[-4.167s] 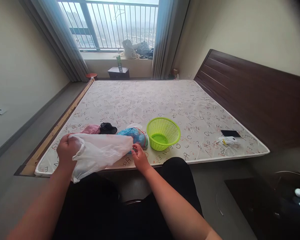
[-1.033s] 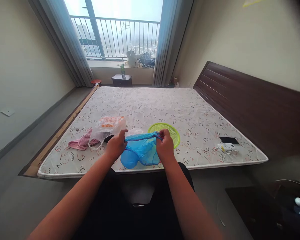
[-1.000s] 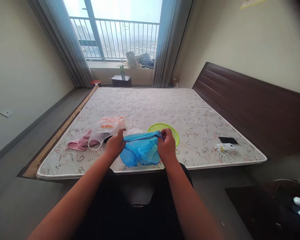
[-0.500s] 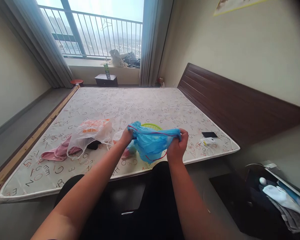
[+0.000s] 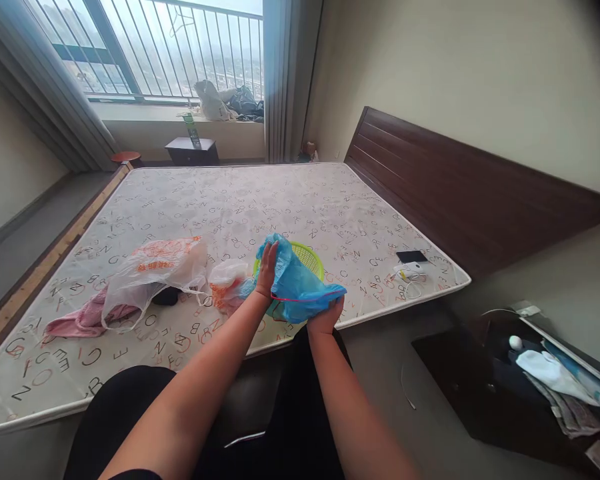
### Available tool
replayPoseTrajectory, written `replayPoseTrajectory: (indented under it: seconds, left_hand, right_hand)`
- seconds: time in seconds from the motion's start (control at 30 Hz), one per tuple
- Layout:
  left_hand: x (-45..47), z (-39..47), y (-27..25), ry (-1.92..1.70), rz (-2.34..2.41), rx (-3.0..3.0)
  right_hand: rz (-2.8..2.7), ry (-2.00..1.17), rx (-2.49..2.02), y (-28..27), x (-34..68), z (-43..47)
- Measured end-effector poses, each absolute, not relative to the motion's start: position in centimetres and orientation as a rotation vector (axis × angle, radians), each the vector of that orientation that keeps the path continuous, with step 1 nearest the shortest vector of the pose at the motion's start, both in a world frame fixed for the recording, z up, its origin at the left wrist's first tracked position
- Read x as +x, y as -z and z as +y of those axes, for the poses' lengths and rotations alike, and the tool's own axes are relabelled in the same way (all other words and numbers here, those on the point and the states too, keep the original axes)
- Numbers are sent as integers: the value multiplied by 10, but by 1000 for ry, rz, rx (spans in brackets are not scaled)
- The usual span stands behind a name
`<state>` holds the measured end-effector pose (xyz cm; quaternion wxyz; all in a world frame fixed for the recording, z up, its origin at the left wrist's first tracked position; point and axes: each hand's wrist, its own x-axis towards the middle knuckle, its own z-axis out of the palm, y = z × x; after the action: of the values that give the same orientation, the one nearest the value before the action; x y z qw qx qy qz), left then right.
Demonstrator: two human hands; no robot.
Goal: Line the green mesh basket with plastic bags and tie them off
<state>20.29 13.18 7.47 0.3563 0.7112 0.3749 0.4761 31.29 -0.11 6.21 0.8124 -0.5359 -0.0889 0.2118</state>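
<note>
A thin blue plastic drawstring bag (image 5: 300,283) with a red cord is spread between my hands, just above the mattress's near edge. My left hand (image 5: 268,270) lies against the bag's left side with its fingers stretched upward. At the lower right corner, my right hand (image 5: 326,319) grips the bag, its fingers partly hidden by the blue film. Directly behind the bag stands a lime-green mesh basket (image 5: 307,259), its front covered by the bag. Left of my left hand rests a small white and orange plastic bag (image 5: 227,277).
On the mattress (image 5: 220,200) lie a white plastic bag (image 5: 165,257), a pink cloth (image 5: 87,313), a dark phone-like slab (image 5: 412,257) and a white device with a cable (image 5: 411,270). A dark low table (image 5: 460,380) with gloves stands at right. The headboard (image 5: 455,180) borders the bed.
The bag's stretched opening has tilted, its right end now lower. My right hand has moved down and left, and my left hand has gone from gripping to flat fingers. The view has shifted right.
</note>
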Motion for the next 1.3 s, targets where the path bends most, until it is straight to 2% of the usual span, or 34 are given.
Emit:
replayPoseTrajectory:
  seconds: [0.17,0.37,0.6,0.73,0.93,1.03,1.17,1.3]
  left_hand:
    - [224,147,-65,-1112,1095,2147]
    - [250,179,-107,-1404,1113,2178]
    - [238,205,-150,-1602,907,2175]
    - [215,198,-146,-1310,999,2290]
    - [208,170,-130,-311,1443,2525]
    - [212,157,-119,64,1513,2503]
    - [208,146,-98,32,1363,2607]
    - [203,149,-75,-198,1237,2320]
  right_hand:
    - [-101,-541,-1156,-40,315,13]
    - [0,-526,-1178,-29,329,22]
    - [-188,-410,-1274,-35,333,22]
    - [-27,-430,-1249,-40,331,22]
    - [23,-432,-1220,-39,338,20]
    - [35,-432,-1208,-35,342,19]
    - [142,-440,-1206,-25,344,21]
    - [144,-469,-1208,-16,344,24]
